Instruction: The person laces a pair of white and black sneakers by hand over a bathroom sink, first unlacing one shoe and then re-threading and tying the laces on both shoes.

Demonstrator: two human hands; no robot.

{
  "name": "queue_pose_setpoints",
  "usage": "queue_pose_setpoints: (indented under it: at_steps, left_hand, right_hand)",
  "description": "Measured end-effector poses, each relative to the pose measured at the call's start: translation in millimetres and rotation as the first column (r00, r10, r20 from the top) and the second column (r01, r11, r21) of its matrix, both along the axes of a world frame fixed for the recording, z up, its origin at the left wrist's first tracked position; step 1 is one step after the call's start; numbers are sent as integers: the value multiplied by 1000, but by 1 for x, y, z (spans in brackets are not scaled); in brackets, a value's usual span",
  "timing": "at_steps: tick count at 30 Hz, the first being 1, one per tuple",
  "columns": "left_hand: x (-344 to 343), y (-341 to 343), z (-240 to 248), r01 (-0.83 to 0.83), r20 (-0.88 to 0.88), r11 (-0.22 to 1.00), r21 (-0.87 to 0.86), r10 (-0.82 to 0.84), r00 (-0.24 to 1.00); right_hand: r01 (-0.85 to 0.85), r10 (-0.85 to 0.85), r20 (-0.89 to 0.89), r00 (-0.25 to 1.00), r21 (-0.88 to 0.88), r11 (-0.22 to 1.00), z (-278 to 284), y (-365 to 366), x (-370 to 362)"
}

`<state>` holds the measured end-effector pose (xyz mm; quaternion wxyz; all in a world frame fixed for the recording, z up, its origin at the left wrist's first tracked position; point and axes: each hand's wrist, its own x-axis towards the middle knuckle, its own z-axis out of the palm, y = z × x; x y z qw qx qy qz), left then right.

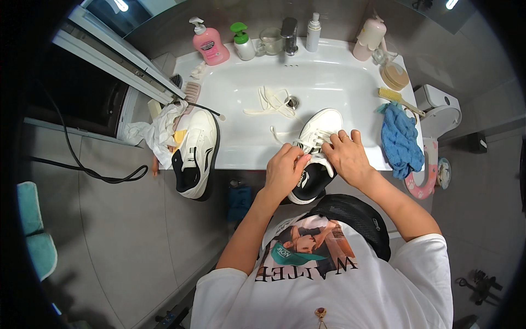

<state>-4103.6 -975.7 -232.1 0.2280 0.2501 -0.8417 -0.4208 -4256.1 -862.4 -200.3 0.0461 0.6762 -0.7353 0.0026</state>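
A white sneaker [322, 122] with a black lining rests over the sink's front edge, toe pointing into the basin. Its white shoelace [311, 138] runs across the upper, and a loose end trails to the left in the sink. On the left side of the shoe opening, my left hand [285, 171] is closed, thumb and fingers pinching at the lace. Opposite it, my right hand [347, 160] is also closed on the lace near the tongue, fingers bent. The exact grip points are partly hidden by the fingers. Another white shoelace [268, 102] lies loose by the drain.
A second sneaker [197, 148] without a lace stands on the left counter beside crumpled white paper [164, 127]. Right of the basin lie a blue cloth [401, 140] and a yellow brush [395, 97]. Pump bottles [211, 46], a glass mug [270, 40] and the faucet [290, 36] line the back.
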Motion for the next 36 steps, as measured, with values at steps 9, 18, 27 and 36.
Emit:
queue_pose_setpoints:
  at_steps: [9,18,27,36]
  left_hand:
    - [-5,-2,-10,-33,103,927,-374,77,992]
    - [4,10,-18,-103,-4,890,-443,113,994]
    - [12,16,-16,-94,-6,880,-465,103,995]
    - [14,22,-5,-137,-31,884,-446,138,990]
  right_hand:
    - [-1,-7,-60,998,-135,991,-8,18,-16]
    - [500,-431,277,859,-271,822,-1,66,-82]
    - [276,-258,621,740,69,959,-7,-6,-6]
    - [145,-133,527,839,19,989,-22,-16,-12]
